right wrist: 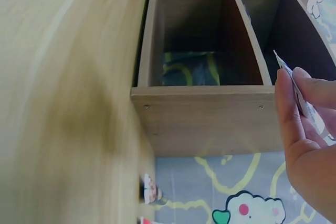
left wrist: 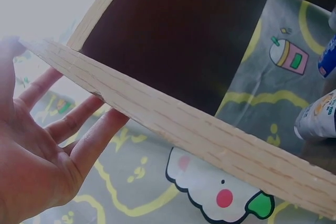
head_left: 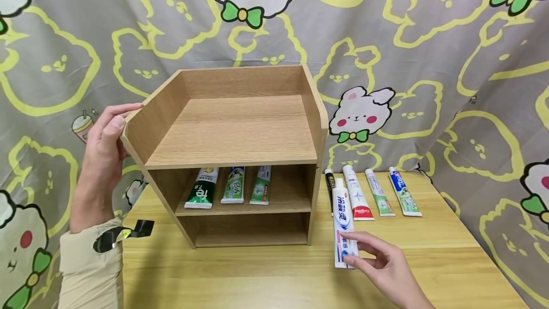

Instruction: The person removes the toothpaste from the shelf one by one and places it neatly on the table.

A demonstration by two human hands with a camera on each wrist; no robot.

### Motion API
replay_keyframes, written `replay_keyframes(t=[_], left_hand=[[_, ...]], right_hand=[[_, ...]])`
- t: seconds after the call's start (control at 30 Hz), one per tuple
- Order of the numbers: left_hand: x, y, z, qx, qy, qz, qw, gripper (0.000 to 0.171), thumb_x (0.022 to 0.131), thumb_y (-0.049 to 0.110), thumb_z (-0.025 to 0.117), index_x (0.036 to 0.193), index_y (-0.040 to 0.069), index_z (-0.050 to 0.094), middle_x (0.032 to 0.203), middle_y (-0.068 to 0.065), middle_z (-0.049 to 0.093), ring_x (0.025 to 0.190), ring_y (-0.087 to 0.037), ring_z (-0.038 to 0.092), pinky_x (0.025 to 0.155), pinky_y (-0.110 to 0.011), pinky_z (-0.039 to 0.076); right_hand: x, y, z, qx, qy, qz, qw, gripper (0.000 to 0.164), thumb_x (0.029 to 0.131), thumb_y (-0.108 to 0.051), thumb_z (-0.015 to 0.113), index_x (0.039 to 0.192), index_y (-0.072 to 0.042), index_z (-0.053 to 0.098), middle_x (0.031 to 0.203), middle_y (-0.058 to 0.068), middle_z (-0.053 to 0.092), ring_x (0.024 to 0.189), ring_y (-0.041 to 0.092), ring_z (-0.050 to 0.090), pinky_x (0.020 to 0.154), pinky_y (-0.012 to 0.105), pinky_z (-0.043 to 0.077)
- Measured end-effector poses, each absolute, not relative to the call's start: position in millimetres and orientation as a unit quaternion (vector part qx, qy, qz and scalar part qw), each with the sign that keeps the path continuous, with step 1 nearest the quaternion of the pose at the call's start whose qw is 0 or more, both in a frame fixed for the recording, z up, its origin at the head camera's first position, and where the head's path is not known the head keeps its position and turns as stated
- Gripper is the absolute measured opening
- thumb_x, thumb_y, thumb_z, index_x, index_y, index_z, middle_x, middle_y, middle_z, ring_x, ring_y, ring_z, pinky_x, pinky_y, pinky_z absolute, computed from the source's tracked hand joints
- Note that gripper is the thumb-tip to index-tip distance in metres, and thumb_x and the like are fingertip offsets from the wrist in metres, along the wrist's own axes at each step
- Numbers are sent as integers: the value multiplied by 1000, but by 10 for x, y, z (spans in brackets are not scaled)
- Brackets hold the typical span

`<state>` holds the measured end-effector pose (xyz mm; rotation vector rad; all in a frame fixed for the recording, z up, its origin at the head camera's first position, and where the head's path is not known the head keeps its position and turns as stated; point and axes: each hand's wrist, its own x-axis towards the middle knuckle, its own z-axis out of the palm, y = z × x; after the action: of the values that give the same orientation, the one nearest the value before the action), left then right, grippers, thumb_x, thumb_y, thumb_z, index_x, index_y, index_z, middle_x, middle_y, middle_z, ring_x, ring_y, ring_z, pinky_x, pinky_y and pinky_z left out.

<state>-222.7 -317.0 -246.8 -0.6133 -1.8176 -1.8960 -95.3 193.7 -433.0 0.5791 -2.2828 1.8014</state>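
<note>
My left hand (head_left: 105,144) grips the upper left side panel of a small wooden shelf unit (head_left: 231,128); in the left wrist view its fingers (left wrist: 79,121) lie against the panel's outer face. My right hand (head_left: 383,261) pinches a white and blue toothpaste tube (head_left: 343,221) near its flat end, the cap pointing away. This tube is held above the table, just right of the shelf. Inside the middle compartment lie a dark green and white tube (head_left: 202,190), a green and blue tube (head_left: 234,187) and a green and grey tube (head_left: 261,186), side by side.
Right of the shelf, a red and white Colgate tube (head_left: 358,194), a slim white and green tube (head_left: 380,194), a blue and green tube (head_left: 405,193) and a black tube (head_left: 329,182) lie on the wooden table (head_left: 454,252). A patterned curtain (head_left: 429,61) hangs behind.
</note>
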Motion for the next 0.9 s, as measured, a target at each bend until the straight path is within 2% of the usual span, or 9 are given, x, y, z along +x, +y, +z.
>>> replay_keyframes(t=[0.13,0.33,0.47,0.67,0.9], left_hand=[[-2223,-3155,-2468,-218,-659,-684,222,39,102,21,49,134,3,63,117,-13,63,85,-20,65,59,-26,58],[-2208,-3154,-2470,-215,-661,-682,225,40,102,22,49,134,4,63,120,-13,63,89,-22,66,61,-26,58],[-2215,-3156,-2471,-220,-661,-682,223,40,102,21,49,135,4,62,120,-13,63,89,-22,66,61,-26,59],[-2224,-3156,-2469,-225,-658,-683,223,40,102,21,49,135,4,63,118,-13,63,87,-21,66,59,-25,58],[-2212,-3150,-2469,-218,-659,-684,225,40,102,22,48,135,4,63,118,-13,63,87,-21,66,59,-26,58]], right_hand=[[-939,1980,-4374,175,-784,590,83,42,87,4,77,127,-4,70,126,4,71,95,14,68,79,29,60],[-948,2011,-4419,113,-804,581,55,39,89,-3,77,127,-8,71,125,1,71,95,16,69,74,29,61],[-958,2032,-4470,81,-808,582,42,37,89,-3,78,126,-7,73,125,8,71,96,17,70,77,28,60],[-982,2084,-4593,88,-820,563,53,37,86,-2,80,122,-6,74,122,9,72,104,5,67,84,22,57],[-990,2122,-4684,83,-817,569,41,40,84,0,81,123,1,72,119,19,71,98,4,69,80,23,58]])
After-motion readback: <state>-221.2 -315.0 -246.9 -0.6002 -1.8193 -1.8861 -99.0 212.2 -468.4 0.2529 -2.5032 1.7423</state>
